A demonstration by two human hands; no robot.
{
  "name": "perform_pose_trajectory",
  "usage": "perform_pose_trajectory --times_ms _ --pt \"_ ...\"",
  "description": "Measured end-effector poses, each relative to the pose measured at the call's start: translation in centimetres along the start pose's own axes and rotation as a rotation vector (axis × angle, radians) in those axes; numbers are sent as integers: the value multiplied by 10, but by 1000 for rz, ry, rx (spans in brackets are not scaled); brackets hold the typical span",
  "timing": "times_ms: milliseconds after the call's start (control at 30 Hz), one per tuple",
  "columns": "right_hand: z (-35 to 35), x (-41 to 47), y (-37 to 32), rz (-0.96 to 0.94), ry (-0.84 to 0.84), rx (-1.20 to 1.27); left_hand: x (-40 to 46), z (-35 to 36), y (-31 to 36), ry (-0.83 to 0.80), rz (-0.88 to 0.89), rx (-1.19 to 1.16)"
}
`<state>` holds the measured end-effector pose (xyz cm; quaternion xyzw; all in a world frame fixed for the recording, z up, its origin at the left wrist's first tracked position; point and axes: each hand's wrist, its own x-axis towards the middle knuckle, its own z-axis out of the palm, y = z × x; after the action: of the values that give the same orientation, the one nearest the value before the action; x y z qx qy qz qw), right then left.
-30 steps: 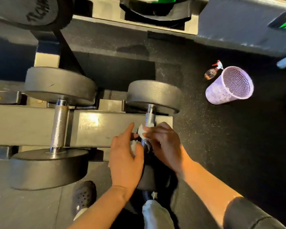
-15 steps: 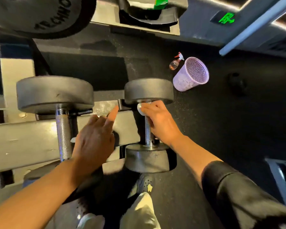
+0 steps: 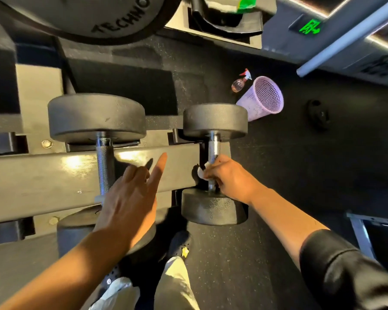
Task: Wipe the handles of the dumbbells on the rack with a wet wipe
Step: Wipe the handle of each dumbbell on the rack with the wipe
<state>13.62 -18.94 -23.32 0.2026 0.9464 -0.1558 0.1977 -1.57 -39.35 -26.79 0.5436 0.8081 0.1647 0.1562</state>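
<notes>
Black rubber gym floor [image 3: 278,175] is seen under a grey dumbbell rack [image 3: 43,175], on which two dumbbells are laid side by side. The handle of the small dumbbell [image 3: 213,146] has its long axis running away from the person, from the near head to the far head. The right hand [image 3: 230,175] is closed around the near part of this handle, and the wet wipe [image 3: 199,173] is pinched under its fingers [image 3: 211,173], touching the metal. The bare part of the handle lies just beyond these fingers. The left hand [image 3: 130,198] holds nothing: its fingers are loose, the forefinger stretched out. It hovers just beside the knurled handle of the large dumbbell [image 3: 104,166], so it is the nearer hand to that one.
</notes>
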Motion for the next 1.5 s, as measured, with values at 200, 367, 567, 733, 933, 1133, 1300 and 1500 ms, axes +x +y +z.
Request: perform_pose_trajectory --times_ms 200,367,567,733,933,1133,1300,1500 --pt "-4 6 -7 88 -134 35 -23 -16 -5 167 -127 -70" --pt "14 38 -55 54 230 439 -40 -22 -26 242 -437 -223" --pt "44 91 -127 -48 461 704 -50 -11 -31 354 -556 -335" --pt "51 114 -147 21 564 746 -49 -12 -28 397 -585 -380" --pt "51 114 -148 32 545 870 -50 -11 -29 416 -603 -417" --pt "64 87 -140 -84 429 822 -50 -9 -31 442 -609 -429" --pt "71 77 -129 -91 183 816 -50 -8 -32 452 -617 -424" --pt "49 88 -138 -67 626 808 -51 -8 -31 432 -634 -422"
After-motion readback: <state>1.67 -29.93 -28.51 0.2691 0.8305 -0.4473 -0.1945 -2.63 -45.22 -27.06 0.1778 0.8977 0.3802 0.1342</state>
